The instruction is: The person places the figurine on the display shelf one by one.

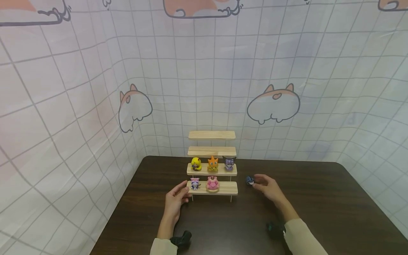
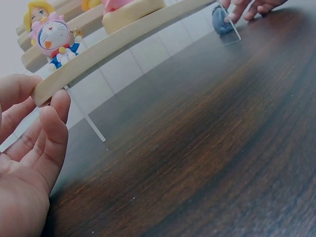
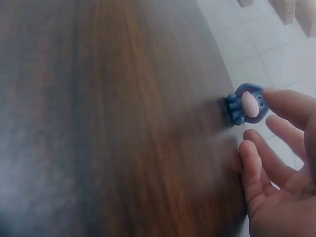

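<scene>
In the head view my left hand (image 1: pixel 173 203) pinches the left end of the lowest board of a stepped wooden display shelf (image 1: pixel 227 187), thumb above and fingers beneath. Right of the shelf, a small blue donkey figurine (image 3: pixel 249 103) with a pale pink snout stands on the table. My right hand (image 1: pixel 269 187) holds it at the head with thumb and fingertip; the other fingers are loosely bent. Close to my left hand on the lowest board stand a cat figurine in a pink hood (image 2: pixel 54 39) and a pink figurine (image 1: pixel 212 184) on a round base.
One board up stand a yellow-haired figurine (image 1: pixel 196 164), an orange figurine (image 1: pixel 213 164) and a purple figurine (image 1: pixel 229 163). Two bare boards (image 1: pixel 211 135) rise behind. Thin clear legs carry the shelf on the dark wooden table (image 1: pixel 318 198). A grid-patterned curtain (image 1: pixel 210 71) surrounds the table.
</scene>
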A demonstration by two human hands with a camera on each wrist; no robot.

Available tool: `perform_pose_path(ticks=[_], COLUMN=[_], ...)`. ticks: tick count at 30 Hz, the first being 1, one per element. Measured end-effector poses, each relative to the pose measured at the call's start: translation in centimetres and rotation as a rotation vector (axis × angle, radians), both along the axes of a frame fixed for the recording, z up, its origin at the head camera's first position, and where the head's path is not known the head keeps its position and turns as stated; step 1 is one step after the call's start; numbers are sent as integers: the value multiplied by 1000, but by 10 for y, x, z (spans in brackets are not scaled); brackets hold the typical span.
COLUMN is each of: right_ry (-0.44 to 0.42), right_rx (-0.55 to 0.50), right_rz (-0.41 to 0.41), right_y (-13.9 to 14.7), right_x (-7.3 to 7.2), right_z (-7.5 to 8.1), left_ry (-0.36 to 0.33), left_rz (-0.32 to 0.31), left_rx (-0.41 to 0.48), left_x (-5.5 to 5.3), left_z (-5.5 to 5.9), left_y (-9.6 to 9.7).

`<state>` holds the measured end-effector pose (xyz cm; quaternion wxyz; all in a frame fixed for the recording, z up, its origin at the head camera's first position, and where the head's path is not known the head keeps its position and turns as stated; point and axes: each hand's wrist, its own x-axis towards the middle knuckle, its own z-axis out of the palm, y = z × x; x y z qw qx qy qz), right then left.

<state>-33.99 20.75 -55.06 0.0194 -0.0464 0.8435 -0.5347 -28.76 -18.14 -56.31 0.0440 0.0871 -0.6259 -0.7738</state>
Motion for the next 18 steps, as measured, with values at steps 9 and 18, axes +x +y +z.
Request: perform_pose_path(ticks=[9, 18], right_ry=[16, 10], right_rx=[86, 145], right_rz=[-18, -49], right_y=[-5, -9], right_x=[-9, -14], right_z=[-2, -4], left_ry=[2, 2], left_rz=[-4, 8], left_rx=[-3, -3], left_x=[0, -1], left_z=[0, -1], left_y=[-1, 0])
